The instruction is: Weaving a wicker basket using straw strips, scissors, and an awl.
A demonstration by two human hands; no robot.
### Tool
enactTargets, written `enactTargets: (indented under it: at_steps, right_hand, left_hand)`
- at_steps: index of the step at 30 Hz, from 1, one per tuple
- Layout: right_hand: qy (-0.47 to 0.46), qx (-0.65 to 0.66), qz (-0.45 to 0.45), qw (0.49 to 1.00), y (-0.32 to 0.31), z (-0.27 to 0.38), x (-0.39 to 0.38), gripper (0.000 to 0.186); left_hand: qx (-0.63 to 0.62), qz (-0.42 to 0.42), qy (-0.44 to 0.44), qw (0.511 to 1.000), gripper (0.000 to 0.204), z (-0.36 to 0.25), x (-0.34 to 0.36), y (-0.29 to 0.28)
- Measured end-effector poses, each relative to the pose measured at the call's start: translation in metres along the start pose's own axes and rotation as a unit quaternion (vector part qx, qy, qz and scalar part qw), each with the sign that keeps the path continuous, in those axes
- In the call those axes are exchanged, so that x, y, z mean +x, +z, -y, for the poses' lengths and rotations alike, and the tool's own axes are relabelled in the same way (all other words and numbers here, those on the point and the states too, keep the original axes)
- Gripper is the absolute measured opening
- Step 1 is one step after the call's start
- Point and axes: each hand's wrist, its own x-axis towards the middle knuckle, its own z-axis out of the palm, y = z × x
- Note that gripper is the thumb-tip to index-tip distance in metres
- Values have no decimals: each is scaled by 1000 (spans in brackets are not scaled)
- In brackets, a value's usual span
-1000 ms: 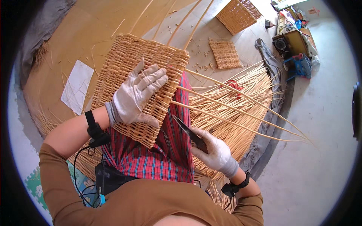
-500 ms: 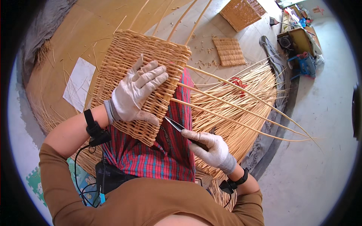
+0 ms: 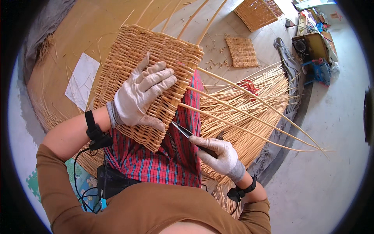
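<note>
A square woven wicker panel (image 3: 148, 43) lies tilted across my lap, with long bare rods (image 3: 245, 89) sticking out of its right and far edges. My left hand (image 3: 144, 91), in a pale work glove, rests flat on the panel, its fingers stretched and its thumb lying toward the near right edge. Gloved as well, my right hand (image 3: 220, 154) grips an awl (image 3: 182, 129) with a dark handle and a tapering metal blade. The awl's tip points at the panel's near right edge; whether it enters the weave I cannot tell.
A red plaid cloth (image 3: 156, 165) covers my lap. Right of it lies a large bundle of thin rods (image 3: 237, 128) with a red tie (image 3: 249, 86). Farther off are a small woven panel (image 3: 242, 52), a wicker box (image 3: 258, 15) and a blue stool (image 3: 320, 72). White paper (image 3: 82, 82) lies left.
The view has shifted slightly, so the floor items sit a little farther right. Both hands, the panel and the awl keep nearly the same positions relative to each other.
</note>
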Motion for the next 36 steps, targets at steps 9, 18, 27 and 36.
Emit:
enactTargets:
  at_steps: [9,18,27,36]
  right_hand:
    - [-165,-43,-18,985,1,-46,19,48]
    - [-307,-246,15,919,-45,-11,58,46]
    - [165,334,214,903,-44,-13,58,45]
    - [192,402,216,869,-29,-11,56,44]
  left_hand:
    - [1,34,8,999,128,3,0,4]
    - [-24,64,11,998,133,4,1,2]
    - [-56,58,27,996,130,8,2,5]
    - [-67,53,28,996,132,9,1,5]
